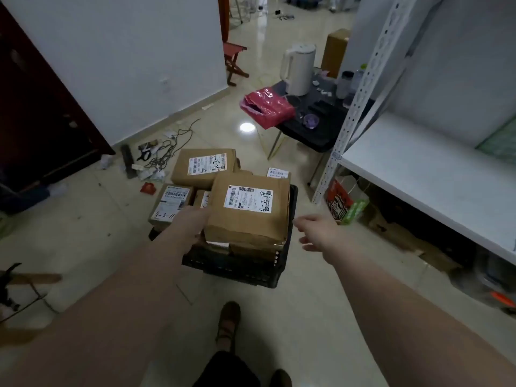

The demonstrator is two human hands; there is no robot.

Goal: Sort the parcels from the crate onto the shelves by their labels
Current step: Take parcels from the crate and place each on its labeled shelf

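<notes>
Far right: white shelf unit [418, 169], wide board partly bare, set close beside the work, probably for a short carry. On the floor at centre, left of the shelving: black crate [237, 268], heaped above its rim with brown parcels.

Topmost and nearest: the 4-2-18 parcel [248, 216], lying label up and askew across the pile, readable at a glance. Beyond it, a second parcel [205, 167]. To the left, the smaller 4-3-11 parcel [171, 202]. Both label up too.

Reaches down with the left hand [192, 222] to the left edge of the 4-2-18 parcel and touches it there. Fingertips hidden against the cardboard, so cannot tell whether clasped round it or merely laid on.

Holds the right hand [315, 230] just right of the same parcel, apart from it, fingers spread and empty. Seemingly poised to take the wide box from both sides.
</notes>
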